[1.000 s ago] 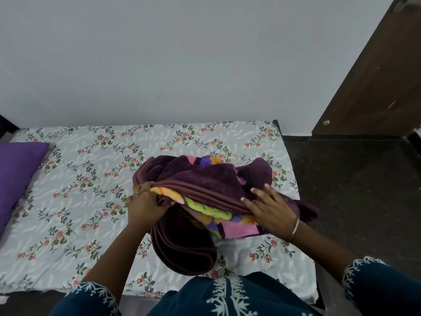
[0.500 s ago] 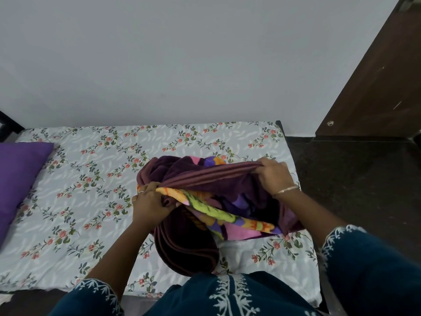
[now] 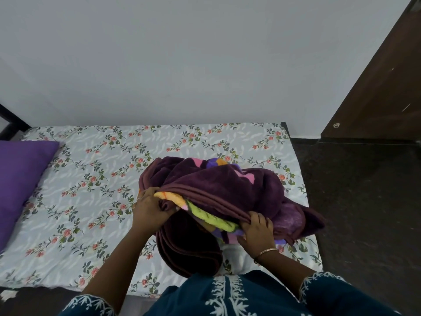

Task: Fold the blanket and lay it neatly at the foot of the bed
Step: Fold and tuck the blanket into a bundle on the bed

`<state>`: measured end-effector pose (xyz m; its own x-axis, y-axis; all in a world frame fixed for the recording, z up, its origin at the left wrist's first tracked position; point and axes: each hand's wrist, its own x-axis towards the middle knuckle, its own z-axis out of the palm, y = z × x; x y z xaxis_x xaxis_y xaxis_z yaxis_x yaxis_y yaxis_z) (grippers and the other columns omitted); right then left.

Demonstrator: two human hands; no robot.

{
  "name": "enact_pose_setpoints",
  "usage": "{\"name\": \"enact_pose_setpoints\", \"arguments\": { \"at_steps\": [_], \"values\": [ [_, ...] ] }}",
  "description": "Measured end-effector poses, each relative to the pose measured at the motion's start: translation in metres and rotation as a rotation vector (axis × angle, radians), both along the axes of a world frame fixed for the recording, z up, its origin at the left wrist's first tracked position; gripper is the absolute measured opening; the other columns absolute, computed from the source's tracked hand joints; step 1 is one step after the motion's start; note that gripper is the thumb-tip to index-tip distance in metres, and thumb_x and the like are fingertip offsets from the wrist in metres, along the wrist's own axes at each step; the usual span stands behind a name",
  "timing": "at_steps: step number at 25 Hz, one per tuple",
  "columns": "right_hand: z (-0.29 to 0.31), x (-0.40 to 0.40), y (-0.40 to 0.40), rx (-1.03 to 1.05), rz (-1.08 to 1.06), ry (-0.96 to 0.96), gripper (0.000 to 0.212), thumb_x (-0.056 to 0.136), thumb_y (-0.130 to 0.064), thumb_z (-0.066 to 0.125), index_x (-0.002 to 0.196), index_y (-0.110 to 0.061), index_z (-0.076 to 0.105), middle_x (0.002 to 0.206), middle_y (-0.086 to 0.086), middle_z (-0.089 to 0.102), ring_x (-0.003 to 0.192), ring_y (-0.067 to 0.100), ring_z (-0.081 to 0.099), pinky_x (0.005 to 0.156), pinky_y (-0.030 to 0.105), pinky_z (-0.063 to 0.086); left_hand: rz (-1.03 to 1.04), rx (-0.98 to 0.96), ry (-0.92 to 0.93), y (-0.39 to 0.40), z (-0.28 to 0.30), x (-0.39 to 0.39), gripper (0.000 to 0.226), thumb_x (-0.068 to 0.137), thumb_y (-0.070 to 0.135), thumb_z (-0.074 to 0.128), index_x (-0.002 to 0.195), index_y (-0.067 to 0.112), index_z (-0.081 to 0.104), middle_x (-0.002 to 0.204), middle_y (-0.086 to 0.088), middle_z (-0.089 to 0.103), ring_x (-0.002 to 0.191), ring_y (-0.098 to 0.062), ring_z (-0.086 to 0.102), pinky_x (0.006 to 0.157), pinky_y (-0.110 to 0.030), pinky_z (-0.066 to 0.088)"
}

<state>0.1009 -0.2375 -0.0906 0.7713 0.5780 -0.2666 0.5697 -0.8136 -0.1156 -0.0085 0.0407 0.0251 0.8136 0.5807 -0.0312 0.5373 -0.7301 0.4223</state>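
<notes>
From the head view, the blanket [image 3: 218, 190] sits bunched on the bed [image 3: 91, 179] near its right end (maroon, bright lining showing). The left hand [image 3: 151, 207] grips its edge, and the right hand [image 3: 257, 232] clutches that same hem.

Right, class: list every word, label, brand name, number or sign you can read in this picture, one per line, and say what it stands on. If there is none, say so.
None: no readable text anywhere in the head view.
The blanket shows only coloured shapes, no letters.
The bedsheet carries a flower print only.
The purple pillow, wall and brown door are plain.
The sleeves bear white embroidery, not writing.
</notes>
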Motion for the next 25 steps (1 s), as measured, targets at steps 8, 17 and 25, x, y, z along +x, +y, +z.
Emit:
{"name": "enact_pose_setpoints", "arguments": {
  "at_steps": [8,17,25],
  "values": [
    [0.039,0.066,-0.026,0.09,0.05,-0.126,0.03,0.07,-0.047,0.056,0.084,-0.024,0.07,0.113,0.006,0.061,0.108,0.031,0.056,0.095,0.054,0.035,-0.003,0.07,-0.052,0.014,0.006,0.002,0.067,0.061,0.069,0.07,0.089,0.008,0.071,0.115,-0.005,0.062,0.103,-0.033,0.056,0.078,-0.046,0.05],
    [0.075,0.065,-0.002,0.485,-0.4,0.186,0.038,0.084,-0.037,0.055,0.056,-0.012,0.052,0.069,0.02,0.062,0.069,0.035,0.059,0.058,0.03,0.031,-0.167,0.335,-0.077,0.005,0.005,0.001,0.052,0.071,0.066,0.056,0.059,0.017,0.066,0.141,-0.005,0.049,0.125,-0.035,0.045,0.082,-0.056,0.048],
    [0.141,0.065,0.07,0.52,-0.221,0.049,0.04,0.077,-0.043,0.044,0.062,-0.009,0.059,0.062,0.009,0.052,0.065,0.033,0.055,0.054,0.03,0.034,-0.462,0.456,-0.101,-0.048,0.016,0.013,0.034,0.065,0.048,0.076,0.053,0.022,0.06,0.147,-0.001,0.043,0.136,-0.029,0.036,0.096,-0.047,0.039]
  ]
}}
